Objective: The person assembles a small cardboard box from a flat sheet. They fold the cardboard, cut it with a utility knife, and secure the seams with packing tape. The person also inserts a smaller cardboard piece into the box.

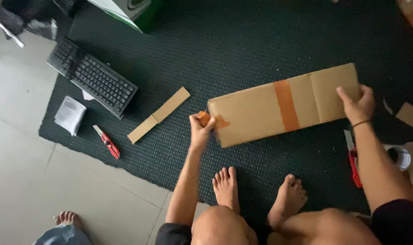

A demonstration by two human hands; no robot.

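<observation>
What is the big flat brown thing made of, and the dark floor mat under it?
The flat brown box looks like cardboard: matte tan, with fold creases and an orange tape strip across it. The left hand pinches tape at one end; the right hand holds the other. The dark mat looks like rubber or foam, judging by its bumpy grid texture, though I can't be sure.

Left hand point(200, 128) at frame centre, fingers pinched shut, forearm reaching up from the bottom; right hand point(357, 105) at right, fingers curled closed, arm extended
</observation>
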